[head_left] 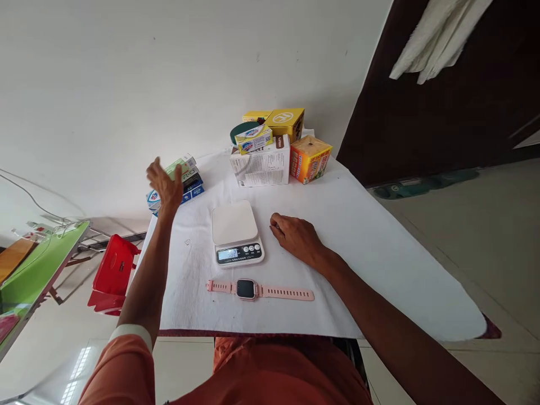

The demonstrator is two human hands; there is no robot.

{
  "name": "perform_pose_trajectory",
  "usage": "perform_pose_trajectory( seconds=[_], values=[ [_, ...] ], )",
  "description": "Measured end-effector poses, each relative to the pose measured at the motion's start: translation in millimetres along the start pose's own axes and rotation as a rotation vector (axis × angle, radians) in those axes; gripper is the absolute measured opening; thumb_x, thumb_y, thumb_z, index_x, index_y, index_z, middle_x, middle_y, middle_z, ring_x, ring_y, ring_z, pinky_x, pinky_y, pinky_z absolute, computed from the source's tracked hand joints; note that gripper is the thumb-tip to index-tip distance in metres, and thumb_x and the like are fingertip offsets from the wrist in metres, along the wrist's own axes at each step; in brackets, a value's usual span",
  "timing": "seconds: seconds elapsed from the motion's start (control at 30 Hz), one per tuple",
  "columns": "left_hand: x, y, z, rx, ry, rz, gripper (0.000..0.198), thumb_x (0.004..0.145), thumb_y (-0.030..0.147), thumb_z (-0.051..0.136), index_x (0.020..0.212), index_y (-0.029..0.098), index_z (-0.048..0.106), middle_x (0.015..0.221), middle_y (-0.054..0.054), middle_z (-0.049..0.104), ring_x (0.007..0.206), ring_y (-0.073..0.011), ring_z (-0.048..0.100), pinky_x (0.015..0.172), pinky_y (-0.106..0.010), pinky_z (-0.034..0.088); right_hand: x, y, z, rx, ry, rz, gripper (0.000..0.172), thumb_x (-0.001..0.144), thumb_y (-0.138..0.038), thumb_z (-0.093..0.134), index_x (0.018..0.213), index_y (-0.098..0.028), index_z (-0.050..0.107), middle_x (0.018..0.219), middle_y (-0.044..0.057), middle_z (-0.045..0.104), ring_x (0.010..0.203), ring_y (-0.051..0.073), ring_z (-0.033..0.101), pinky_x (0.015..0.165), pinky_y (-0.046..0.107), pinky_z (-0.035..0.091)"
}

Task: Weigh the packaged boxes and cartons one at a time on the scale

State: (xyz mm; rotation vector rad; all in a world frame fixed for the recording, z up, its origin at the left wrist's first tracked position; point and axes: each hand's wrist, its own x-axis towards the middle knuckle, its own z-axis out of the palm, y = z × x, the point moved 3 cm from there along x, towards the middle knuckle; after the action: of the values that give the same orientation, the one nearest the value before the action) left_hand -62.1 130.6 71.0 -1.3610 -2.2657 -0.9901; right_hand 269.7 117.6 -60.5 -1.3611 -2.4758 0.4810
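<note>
My left hand (166,184) is over a small stack of boxes at the table's far left, its fingers spread. The stack has a pale green box (174,167) near my fingers, a black box (193,179) and a blue box (194,192). Whether my palm touches them is hidden. My right hand (297,236) rests on the cloth with its fingers curled in and nothing visible in them. Left of it stands a white digital kitchen scale (234,223), its platform bare and its display lit. A pink-strapped smartwatch (246,288) lies flat in front of the scale.
At the back are a large white box (261,166), a yellow soap box (253,139) on it, a yellow box (287,121), a dark green round item (243,130) and an orange box (311,160). White cloth (371,270) covers the table. A red chair (113,270) stands left.
</note>
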Motion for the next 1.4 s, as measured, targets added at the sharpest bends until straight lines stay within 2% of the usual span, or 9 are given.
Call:
perform_pose_trajectory(
  seconds=[0.23, 0.33, 0.43, 0.57, 0.67, 0.87, 1.0, 1.17, 1.4],
  values=[
    [0.7, 142.8, 72.9, -0.188, -0.367, 0.499, 0.070, 0.093, 0.054, 0.073, 0.152, 0.025, 0.047, 0.149, -0.018, 0.052, 0.141, -0.0393, 0.046, 0.116, -0.057, 0.037, -2.3, -1.1, -4.0, -0.008, -0.060, 0.011, 0.019, 0.107, -0.018, 0.043, 0.104, -0.021, 0.061, 0.099, 0.006, 0.079, 0.082, 0.019, 0.070, 0.063, 0.029, 0.029],
    [12.2, 176.6, 101.7, -0.172, -0.478, 0.540, 0.073, 0.089, 0.053, 0.076, 0.151, 0.024, 0.049, 0.147, -0.018, 0.053, 0.138, -0.0419, 0.047, 0.114, -0.061, 0.037, -1.7, -1.3, -6.1, -0.017, -0.069, 0.019, 0.017, 0.107, -0.020, 0.044, 0.106, -0.022, 0.061, 0.103, 0.007, 0.080, 0.084, 0.019, 0.071, 0.062, 0.029, 0.029],
    [27.7, 188.4, 119.2, -0.125, -0.557, 0.505, 0.066, 0.088, 0.047, 0.077, 0.144, 0.022, 0.055, 0.142, -0.019, 0.056, 0.138, -0.0435, 0.047, 0.114, -0.064, 0.036, -1.1, -1.6, -7.2, -0.017, -0.087, 0.013, 0.017, 0.107, -0.019, 0.043, 0.106, -0.021, 0.060, 0.102, 0.007, 0.080, 0.084, 0.019, 0.072, 0.062, 0.029, 0.029],
    [40.3, 184.8, 121.9, -0.156, -0.566, 0.508, 0.048, 0.082, 0.036, 0.081, 0.125, 0.023, 0.064, 0.129, -0.015, 0.063, 0.129, -0.0413, 0.052, 0.112, -0.064, 0.039, -1.1, -2.0, -7.3, -0.035, -0.094, 0.005, 0.018, 0.107, -0.019, 0.042, 0.107, -0.021, 0.060, 0.102, 0.007, 0.079, 0.084, 0.019, 0.072, 0.062, 0.030, 0.028],
    [37.2, 177.6, 105.1, -0.185, -0.515, 0.519, 0.042, 0.080, 0.034, 0.082, 0.117, 0.023, 0.064, 0.123, -0.013, 0.065, 0.122, -0.0367, 0.056, 0.109, -0.059, 0.042, -1.9, -1.8, -6.9, -0.039, -0.086, 0.012, 0.017, 0.107, -0.019, 0.042, 0.107, -0.022, 0.059, 0.102, 0.007, 0.079, 0.083, 0.020, 0.072, 0.062, 0.030, 0.028],
    [-11.2, 136.9, 23.1, -0.210, -0.389, 0.472, 0.043, 0.089, 0.043, 0.076, 0.122, 0.020, 0.060, 0.126, -0.010, 0.066, 0.118, -0.0279, 0.060, 0.103, -0.046, 0.048, -2.2, -1.0, -5.4, -0.001, -0.080, 0.008, 0.018, 0.107, -0.019, 0.043, 0.105, -0.022, 0.060, 0.102, 0.007, 0.078, 0.084, 0.020, 0.070, 0.062, 0.030, 0.028],
    [-64.9, 84.5, -14.1, -0.162, -0.501, 0.431, 0.045, 0.084, 0.044, 0.082, 0.118, 0.022, 0.062, 0.120, -0.009, 0.069, 0.113, -0.0284, 0.063, 0.099, -0.046, 0.050, -1.9, -0.8, -4.5, -0.006, -0.060, 0.005, 0.016, 0.106, -0.022, 0.045, 0.106, -0.021, 0.062, 0.104, 0.009, 0.079, 0.084, 0.021, 0.070, 0.063, 0.031, 0.028],
    [-116.1, 39.8, -12.5, -0.125, -0.635, 0.374, 0.043, 0.082, 0.042, 0.084, 0.115, 0.025, 0.063, 0.117, -0.008, 0.071, 0.113, -0.0302, 0.063, 0.097, -0.048, 0.049, -2.9, -1.3, -3.0, -0.005, -0.026, 0.007, 0.017, 0.105, -0.022, 0.046, 0.104, -0.021, 0.063, 0.098, 0.008, 0.078, 0.082, 0.022, 0.069, 0.064, 0.030, 0.031],
    [-134.0, 37.3, 0.1, -0.144, -0.721, 0.374, 0.044, 0.085, 0.044, 0.081, 0.121, 0.026, 0.063, 0.121, -0.010, 0.069, 0.115, -0.0321, 0.061, 0.100, -0.052, 0.048, -1.8, -0.5, -0.8, -0.004, -0.019, 0.015, 0.017, 0.104, -0.021, 0.047, 0.103, -0.022, 0.064, 0.096, 0.007, 0.078, 0.080, 0.021, 0.068, 0.064, 0.031, 0.031]
  ],
)
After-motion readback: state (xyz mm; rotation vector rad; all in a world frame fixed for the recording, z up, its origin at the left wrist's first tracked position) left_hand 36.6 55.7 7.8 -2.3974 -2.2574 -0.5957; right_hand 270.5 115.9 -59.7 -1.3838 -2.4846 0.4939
